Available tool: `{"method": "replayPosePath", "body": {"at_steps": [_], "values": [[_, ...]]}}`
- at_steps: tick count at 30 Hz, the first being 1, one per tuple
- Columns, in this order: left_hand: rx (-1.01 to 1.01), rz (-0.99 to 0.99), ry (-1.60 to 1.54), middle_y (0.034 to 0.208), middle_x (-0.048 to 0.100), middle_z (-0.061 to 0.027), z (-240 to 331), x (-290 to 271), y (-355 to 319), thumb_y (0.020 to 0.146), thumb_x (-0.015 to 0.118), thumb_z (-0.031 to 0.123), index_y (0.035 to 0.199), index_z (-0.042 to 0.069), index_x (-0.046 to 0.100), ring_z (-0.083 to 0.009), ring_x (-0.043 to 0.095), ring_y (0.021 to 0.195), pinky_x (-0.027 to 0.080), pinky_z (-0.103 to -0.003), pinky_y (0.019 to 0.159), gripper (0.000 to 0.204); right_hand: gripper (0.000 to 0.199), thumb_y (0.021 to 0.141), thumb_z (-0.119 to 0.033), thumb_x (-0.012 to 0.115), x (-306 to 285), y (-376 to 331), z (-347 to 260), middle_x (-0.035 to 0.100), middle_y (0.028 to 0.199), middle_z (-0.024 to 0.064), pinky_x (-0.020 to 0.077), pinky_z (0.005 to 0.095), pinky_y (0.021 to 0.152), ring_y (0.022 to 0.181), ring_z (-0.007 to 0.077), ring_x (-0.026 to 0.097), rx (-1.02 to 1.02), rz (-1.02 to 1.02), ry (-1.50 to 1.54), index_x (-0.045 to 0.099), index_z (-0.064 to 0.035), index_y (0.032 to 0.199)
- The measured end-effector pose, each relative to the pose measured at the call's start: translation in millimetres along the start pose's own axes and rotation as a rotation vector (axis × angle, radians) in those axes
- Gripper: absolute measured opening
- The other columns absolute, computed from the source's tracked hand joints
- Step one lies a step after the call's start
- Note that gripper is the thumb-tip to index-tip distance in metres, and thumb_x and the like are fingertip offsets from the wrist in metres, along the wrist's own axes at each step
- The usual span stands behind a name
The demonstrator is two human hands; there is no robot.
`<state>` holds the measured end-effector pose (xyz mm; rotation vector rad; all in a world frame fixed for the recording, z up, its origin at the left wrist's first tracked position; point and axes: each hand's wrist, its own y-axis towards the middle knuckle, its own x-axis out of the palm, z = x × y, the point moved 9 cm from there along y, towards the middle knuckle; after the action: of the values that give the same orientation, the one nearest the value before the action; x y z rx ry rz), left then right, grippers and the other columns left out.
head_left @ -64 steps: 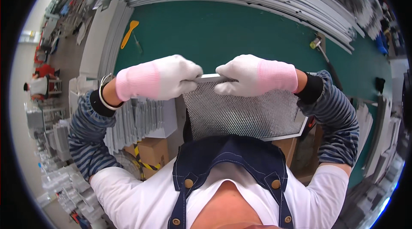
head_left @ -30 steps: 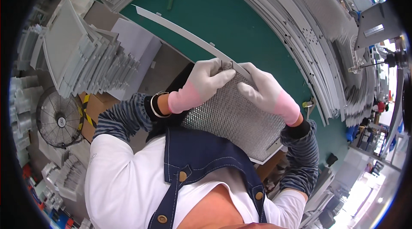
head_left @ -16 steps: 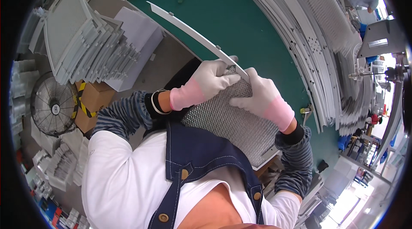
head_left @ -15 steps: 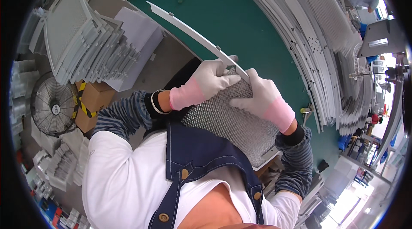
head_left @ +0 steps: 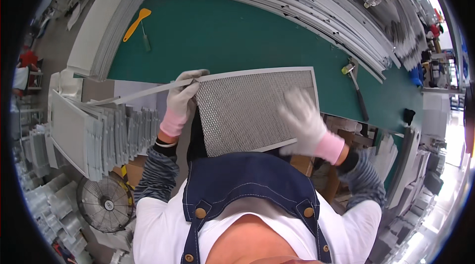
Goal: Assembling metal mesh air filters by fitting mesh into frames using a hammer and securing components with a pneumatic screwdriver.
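A silver metal mesh panel [head_left: 242, 110] lies before me, its left part over the table's near edge and my lap. A pale metal frame strip [head_left: 141, 94] runs along its far edge and juts out well past its left corner. Framing also shows on the right and near sides; the left mesh edge is bare. At the far left corner my left hand [head_left: 179, 97], in a white and pink glove, has its fingers wrapped round the strip. Over the panel's right part is my right hand [head_left: 302, 118], gloved alike and blurred, its fingers stretched out, holding nothing visible.
On the green tabletop [head_left: 222, 31] lie a yellow scraper [head_left: 137, 25], a green-handled screwdriver [head_left: 146, 41] and a hammer [head_left: 357, 88]. Long metal strips [head_left: 297, 9] are piled along the far side. Panel stacks [head_left: 101, 31] and a fan [head_left: 105, 204] stand at left.
The panel has turned so its strip now runs roughly left to right. My right hand has let go of the strip and moved over the mesh; my left hand has shifted left.
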<state>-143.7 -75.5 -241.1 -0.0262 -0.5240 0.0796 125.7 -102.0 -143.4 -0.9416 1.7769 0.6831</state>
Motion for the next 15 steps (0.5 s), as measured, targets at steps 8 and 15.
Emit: {"method": "replayPosePath", "body": {"at_steps": [8,15], "values": [[0.247,-0.404,-0.022,0.133,0.051,-0.021,75.3,91.3,77.5,0.105,0.033,0.03,0.127,-0.008,0.048,-0.0257,0.047,0.125,0.032,-0.032,0.109,0.046,0.057,0.065,0.008,0.056,-58.2,-7.3,1.3,0.055,0.123,0.0192,0.0456,0.045,0.1,0.115,0.0379,0.055,-0.002,0.533,-0.193,0.057,-0.0027,0.121],[1.374,-0.084,0.869,0.065,0.053,-0.0073,250.3,246.5,6.8,0.085,0.064,0.009,0.09,-0.002,0.058,-0.0225,0.051,0.053,0.036,-0.032,0.045,0.013,0.035,0.084,-0.014,0.075,-191.5,-5.7,21.3,0.068,0.09,0.0126,0.0567,0.0301,0.069,0.076,0.0162,0.066,-0.006,0.931,0.957,0.061,0.0096,0.106]]}}
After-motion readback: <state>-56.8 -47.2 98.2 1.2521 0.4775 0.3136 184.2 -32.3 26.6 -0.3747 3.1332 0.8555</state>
